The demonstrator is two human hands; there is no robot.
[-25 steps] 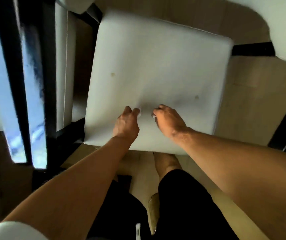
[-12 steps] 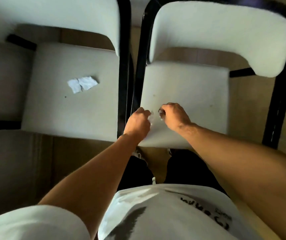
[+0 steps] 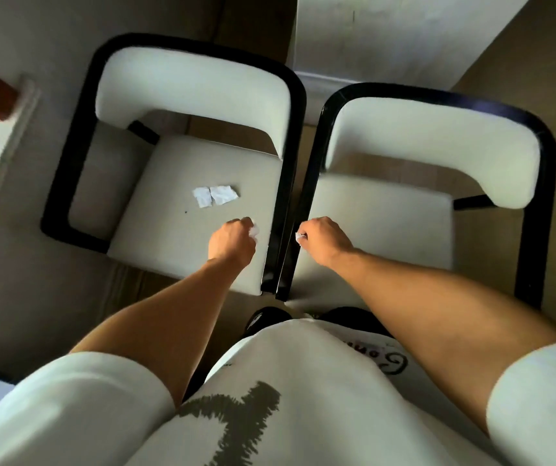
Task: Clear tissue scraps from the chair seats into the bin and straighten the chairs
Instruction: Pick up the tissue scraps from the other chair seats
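Both hands have parted since 0.5 s ago: I see my left hand point(image 3: 232, 242) over the left chair seat point(image 3: 169, 237), my right hand point(image 3: 325, 238) over the right seat point(image 3: 387, 223), each pinched on a white scrap. 2 tissue scraps point(image 3: 215, 195) lie side by side just ahead-left of the nearer left hand.

Two chairs are set side by side on the floor point(image 3: 51, 297), their black frames almost touching along the inner edges. The left chair seat point(image 3: 169, 237) is pale and cushioned, and two white tissue scraps point(image 3: 215, 196) are laid flat on it, touching each other, near the middle. A small dark speck is seen on the seat just in front of the scraps. The right chair seat point(image 3: 387, 230) is of the same pale cushion. Nothing more can be told of the dim, brownish floor.
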